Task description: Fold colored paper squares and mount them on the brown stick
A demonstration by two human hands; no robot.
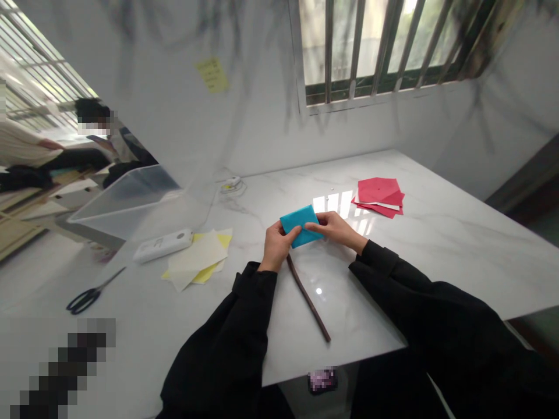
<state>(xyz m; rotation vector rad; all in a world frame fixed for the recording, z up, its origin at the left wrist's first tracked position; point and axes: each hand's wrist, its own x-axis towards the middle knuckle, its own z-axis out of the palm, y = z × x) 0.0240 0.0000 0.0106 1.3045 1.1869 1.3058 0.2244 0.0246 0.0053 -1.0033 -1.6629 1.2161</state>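
Note:
A small folded piece of blue paper (pixel 301 220), with the look of an envelope, is held up over the table between both hands. My left hand (pixel 276 244) pinches its left edge, the thumb lying across the front. On the right edge, my right hand (pixel 340 227) grips it with the thumb on the front face. Most fingers of both hands are hidden behind the paper. Below it a thin dark brown stick (pixel 308 298) lies on the white marbled table (pixel 371 308), its far end close to my left wrist.
Red and white papers (pixel 379 195) are stacked at the back right. To the left lie yellow and cream sheets (pixel 198 262), a white device (pixel 163 245) and scissors (pixel 94 293). A clear plastic bin (pixel 126 198) stands behind them. Two people (pixel 98 128) are at the far left.

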